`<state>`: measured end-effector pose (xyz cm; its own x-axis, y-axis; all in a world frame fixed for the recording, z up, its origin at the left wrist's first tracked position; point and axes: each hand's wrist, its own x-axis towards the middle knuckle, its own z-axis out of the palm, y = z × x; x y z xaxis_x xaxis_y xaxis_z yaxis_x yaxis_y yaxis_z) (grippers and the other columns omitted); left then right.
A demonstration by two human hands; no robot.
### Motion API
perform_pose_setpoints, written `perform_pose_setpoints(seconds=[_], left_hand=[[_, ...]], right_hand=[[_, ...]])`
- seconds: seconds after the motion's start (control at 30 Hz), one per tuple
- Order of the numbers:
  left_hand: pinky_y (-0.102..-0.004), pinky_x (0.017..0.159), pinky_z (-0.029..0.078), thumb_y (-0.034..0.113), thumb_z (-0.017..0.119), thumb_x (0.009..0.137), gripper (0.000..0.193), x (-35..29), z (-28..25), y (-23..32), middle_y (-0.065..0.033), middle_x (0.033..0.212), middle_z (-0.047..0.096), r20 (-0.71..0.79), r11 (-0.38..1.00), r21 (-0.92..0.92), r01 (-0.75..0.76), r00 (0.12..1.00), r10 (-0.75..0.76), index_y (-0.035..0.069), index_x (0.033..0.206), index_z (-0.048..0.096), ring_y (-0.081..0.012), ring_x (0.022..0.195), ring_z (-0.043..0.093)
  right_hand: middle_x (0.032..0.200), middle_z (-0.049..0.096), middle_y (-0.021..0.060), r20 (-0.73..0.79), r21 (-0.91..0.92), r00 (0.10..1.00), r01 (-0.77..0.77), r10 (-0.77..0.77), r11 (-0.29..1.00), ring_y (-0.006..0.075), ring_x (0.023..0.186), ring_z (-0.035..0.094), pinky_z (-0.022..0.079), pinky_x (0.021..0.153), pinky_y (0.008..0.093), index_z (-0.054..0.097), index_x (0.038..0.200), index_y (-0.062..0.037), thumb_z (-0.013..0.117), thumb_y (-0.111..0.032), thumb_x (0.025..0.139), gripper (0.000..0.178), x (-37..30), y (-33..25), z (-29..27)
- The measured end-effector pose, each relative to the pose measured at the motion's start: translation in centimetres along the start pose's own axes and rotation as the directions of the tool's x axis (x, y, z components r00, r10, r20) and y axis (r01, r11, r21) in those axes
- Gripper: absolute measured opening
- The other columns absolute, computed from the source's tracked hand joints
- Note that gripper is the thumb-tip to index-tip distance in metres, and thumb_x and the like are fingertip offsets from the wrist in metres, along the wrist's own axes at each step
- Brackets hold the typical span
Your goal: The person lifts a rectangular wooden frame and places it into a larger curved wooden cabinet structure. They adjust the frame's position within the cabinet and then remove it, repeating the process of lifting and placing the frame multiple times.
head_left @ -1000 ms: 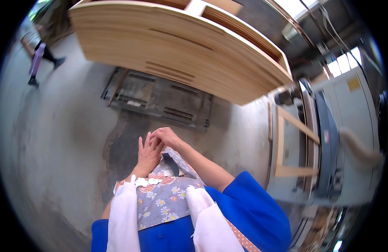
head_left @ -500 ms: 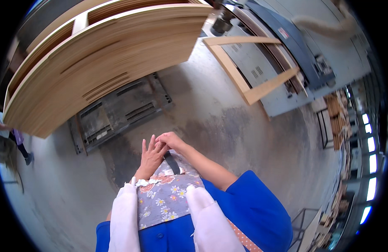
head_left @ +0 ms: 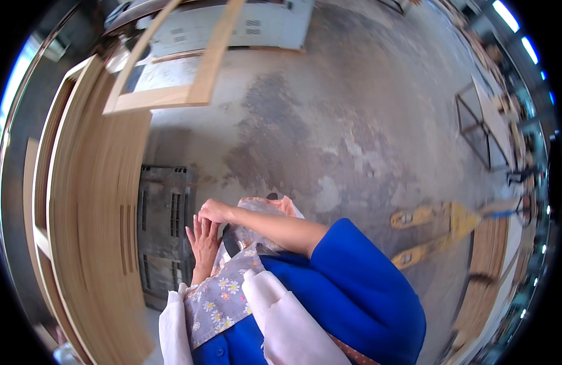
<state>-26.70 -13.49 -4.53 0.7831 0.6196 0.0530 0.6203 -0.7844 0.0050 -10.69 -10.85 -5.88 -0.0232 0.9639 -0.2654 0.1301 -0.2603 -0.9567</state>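
Note:
In front of my body, my left hand (head_left: 204,244) is held up with its fingers stretched and apart. My right hand (head_left: 215,211) reaches across from the right, its fingers curled and touching the left fingertips. Whether anything small sits between them is hidden. Below the hands lies a grey apron (head_left: 223,298) with a daisy print, worn over a blue top (head_left: 348,286). A white cloth (head_left: 293,316) hangs down my front. A dark strap (head_left: 231,241) shows beside the left hand.
Left of me stands a tall stack of wooden panels (head_left: 95,213) next to a black pallet (head_left: 165,225). A wooden frame (head_left: 156,97) juts out near a grey machine (head_left: 268,27). To the right are a yellow pallet jack (head_left: 457,222), stacked boards (head_left: 491,249) and a metal-legged table (head_left: 491,121).
My view has swung right: the panel stack and frame now lie farther left, and the pallet jack has come into sight. My hands stay together.

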Motion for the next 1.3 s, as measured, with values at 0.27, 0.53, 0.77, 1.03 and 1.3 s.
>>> perform_pose_setpoints(seconds=[0.27, 0.53, 0.77, 1.03, 1.3], left_hand=[[-0.0589, 0.105, 0.022, 0.027, 0.071, 0.072, 0.068, 2.1, -1.7, -1.2, -0.0099, 0.143, 0.034, 0.117, 0.980, 0.049, -0.194, 0.975, 0.187, 0.019, 0.133, 0.042, -0.0332, 0.135, 0.027], [-0.0579, 0.105, 0.021, 0.032, 0.070, 0.072, 0.073, 2.5, -1.4, -0.6, -0.0098, 0.144, 0.032, 0.088, 0.984, 0.025, -0.178, 0.981, 0.175, 0.018, 0.137, 0.038, -0.0299, 0.135, 0.027], [-0.0564, 0.108, 0.017, 0.036, 0.071, 0.070, 0.075, 1.5, -1.9, -0.1, -0.0095, 0.145, 0.031, 0.069, 0.992, -0.023, -0.121, 0.990, 0.122, 0.017, 0.136, 0.039, -0.0299, 0.136, 0.025], [-0.0578, 0.106, 0.019, 0.032, 0.073, 0.069, 0.075, 1.6, 0.5, -1.3, -0.0100, 0.144, 0.031, 0.003, 0.977, -0.005, -0.213, 0.977, 0.213, 0.019, 0.136, 0.040, -0.0306, 0.136, 0.025], [-0.0563, 0.108, 0.017, 0.027, 0.073, 0.069, 0.077, 2.3, 1.5, -1.2, -0.0107, 0.145, 0.031, 0.067, 0.981, -0.055, -0.185, 0.980, 0.189, 0.020, 0.137, 0.038, -0.0305, 0.137, 0.024]], right_hand=[[0.073, 0.068, 0.0157, -0.170, -0.032, 0.979, 0.106, -0.110, 0.994, 0.0251, 0.067, 0.067, 0.051, 0.063, 0.0351, 0.070, 0.076, -0.0017, 0.055, -0.025, 0.077, 0.029, -1.6, -1.0, -1.2], [0.074, 0.069, 0.0132, -0.149, -0.073, 0.979, 0.131, -0.140, 0.989, 0.0240, 0.070, 0.067, 0.051, 0.064, 0.0347, 0.071, 0.079, -0.0038, 0.053, -0.025, 0.079, 0.028, -2.1, -1.5, -2.0], [0.076, 0.069, 0.0132, -0.024, 0.124, 0.990, 0.139, -0.137, 0.983, 0.0248, 0.073, 0.067, 0.051, 0.068, 0.0348, 0.071, 0.081, -0.0037, 0.052, -0.022, 0.078, 0.027, -1.5, -0.9, -1.6], [0.077, 0.069, 0.0136, -0.073, 0.091, 0.993, 0.102, -0.096, 0.991, 0.0225, 0.071, 0.067, 0.052, 0.065, 0.0333, 0.068, 0.082, 0.0006, 0.053, -0.022, 0.081, 0.027, -2.2, -0.6, -1.8], [0.083, 0.069, 0.0139, -0.162, 0.051, 0.984, 0.087, -0.078, 0.995, 0.0243, 0.077, 0.067, 0.051, 0.069, 0.0342, 0.068, 0.086, 0.0015, 0.052, -0.021, 0.080, 0.029, -2.0, 0.4, -1.6]])
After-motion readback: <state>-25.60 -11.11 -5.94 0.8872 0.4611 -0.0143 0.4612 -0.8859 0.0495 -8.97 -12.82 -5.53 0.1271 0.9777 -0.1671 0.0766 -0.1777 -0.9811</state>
